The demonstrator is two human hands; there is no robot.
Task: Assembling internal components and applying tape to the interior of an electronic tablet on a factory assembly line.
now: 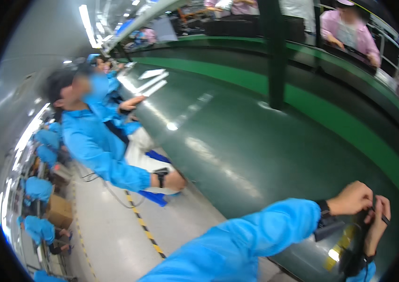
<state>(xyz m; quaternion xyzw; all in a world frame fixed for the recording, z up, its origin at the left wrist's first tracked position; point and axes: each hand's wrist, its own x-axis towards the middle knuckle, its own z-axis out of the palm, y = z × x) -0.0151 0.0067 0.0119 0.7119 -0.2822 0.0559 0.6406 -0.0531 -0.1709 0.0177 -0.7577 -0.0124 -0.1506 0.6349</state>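
Note:
At the lower right my left hand (351, 198), with a black band at the wrist below a blue sleeve, has its fingers pinched together. Close against it is my right hand (378, 225), fingers bent inward and a dark band around one finger. A small dark thing (374, 203) shows between the fingertips, too blurred to name. Just below the hands lies a dark, shiny item with a yellow strip (339, 249), partly hidden by my right wrist and the picture's rim.
A long green work surface (209, 141) runs away from me, with a dark upright post (276, 61) beyond. A seated co-worker (101, 136) in blue is at its left edge. White strips (152, 84) lie farther off. People in pink (350, 33) work across.

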